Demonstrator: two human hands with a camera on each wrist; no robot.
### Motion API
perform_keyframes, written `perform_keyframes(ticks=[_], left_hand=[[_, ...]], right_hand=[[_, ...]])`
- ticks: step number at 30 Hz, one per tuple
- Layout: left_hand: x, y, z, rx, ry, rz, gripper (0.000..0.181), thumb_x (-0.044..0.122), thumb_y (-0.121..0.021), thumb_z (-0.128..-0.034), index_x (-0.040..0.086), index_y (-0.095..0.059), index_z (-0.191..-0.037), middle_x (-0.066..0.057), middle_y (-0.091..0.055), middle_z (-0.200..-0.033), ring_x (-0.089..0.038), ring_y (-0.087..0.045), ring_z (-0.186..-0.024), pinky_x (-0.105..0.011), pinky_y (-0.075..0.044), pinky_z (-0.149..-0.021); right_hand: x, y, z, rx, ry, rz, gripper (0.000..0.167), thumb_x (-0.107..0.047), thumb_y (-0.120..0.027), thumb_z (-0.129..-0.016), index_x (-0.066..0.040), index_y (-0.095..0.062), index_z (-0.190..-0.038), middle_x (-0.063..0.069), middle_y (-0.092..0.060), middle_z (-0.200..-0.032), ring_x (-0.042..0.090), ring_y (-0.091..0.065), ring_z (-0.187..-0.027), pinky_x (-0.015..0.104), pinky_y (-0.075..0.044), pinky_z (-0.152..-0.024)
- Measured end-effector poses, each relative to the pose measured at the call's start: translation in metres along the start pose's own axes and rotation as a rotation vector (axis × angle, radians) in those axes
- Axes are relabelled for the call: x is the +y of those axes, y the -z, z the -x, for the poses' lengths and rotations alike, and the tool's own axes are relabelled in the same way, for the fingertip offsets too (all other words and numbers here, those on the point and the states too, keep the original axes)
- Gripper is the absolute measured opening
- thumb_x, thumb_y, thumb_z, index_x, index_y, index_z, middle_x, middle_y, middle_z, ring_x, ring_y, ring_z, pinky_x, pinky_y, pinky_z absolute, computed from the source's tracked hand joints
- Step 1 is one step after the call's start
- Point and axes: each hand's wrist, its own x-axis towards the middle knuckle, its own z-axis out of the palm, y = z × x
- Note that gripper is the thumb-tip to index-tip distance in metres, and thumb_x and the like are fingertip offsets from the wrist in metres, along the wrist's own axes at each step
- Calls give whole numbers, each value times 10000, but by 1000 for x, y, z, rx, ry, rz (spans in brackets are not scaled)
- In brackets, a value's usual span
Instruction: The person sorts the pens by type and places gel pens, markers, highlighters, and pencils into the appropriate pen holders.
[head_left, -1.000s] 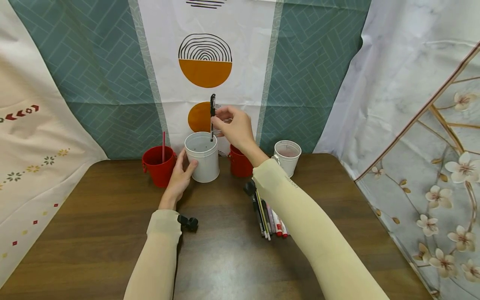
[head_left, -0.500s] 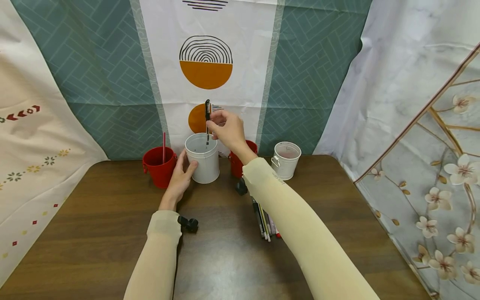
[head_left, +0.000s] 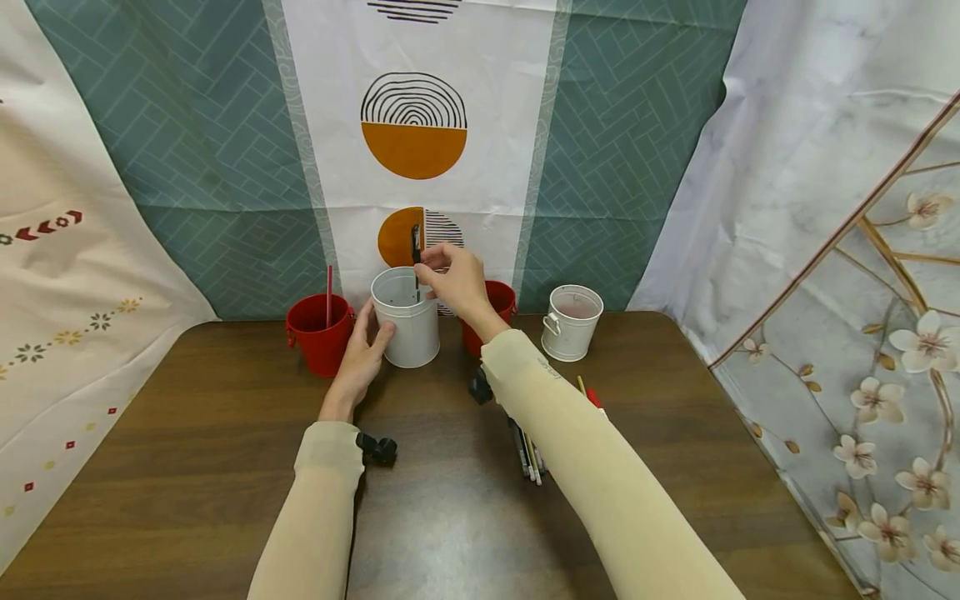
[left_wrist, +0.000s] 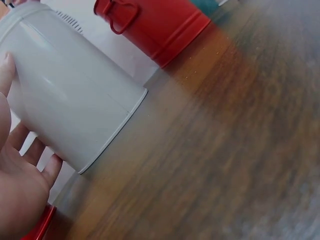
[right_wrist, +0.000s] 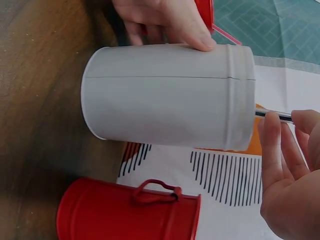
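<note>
A tall white metal bucket [head_left: 411,337] stands upright on the table. My left hand [head_left: 358,357] holds its left side, thumb at the front and fingers round behind. In the left wrist view, those fingers curve along the white wall. A black-and-clear pen [head_left: 416,242] is upright over the bucket's mouth, its lower end inside the rim. My right hand [head_left: 459,279] pinches it between thumb and fingers at the right of the rim. In the right wrist view, the pen [right_wrist: 261,113] passes behind the rim, its tip hidden.
A red bucket [head_left: 318,346] with a pink stick stands to the left. Another red bucket [head_left: 501,300] is partly behind my right arm, with a small white bucket [head_left: 572,333] farther right. Pens and pencils [head_left: 527,458] lie on the table, partly covered by my right sleeve.
My right hand has moved left and down with the pen, and the pen's lower end has dropped into the white bucket. The left hand has stayed in place.
</note>
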Motion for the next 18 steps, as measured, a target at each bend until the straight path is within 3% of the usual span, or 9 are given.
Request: perform_keyframes(ticks=[18], left_hand=[[-2,-1,0,4,-6,8,793,292,-586,-1094,166,-119,-1722,-72,-104,-1791,-288,-55,-1653,-569,-109,-1319]], right_hand=[[15,-6,4,-41,-2,36,231,-176,-756,-1004,-56,-718,-1198,118,-759,-1061,290,-771,-893,274,-645,-686]])
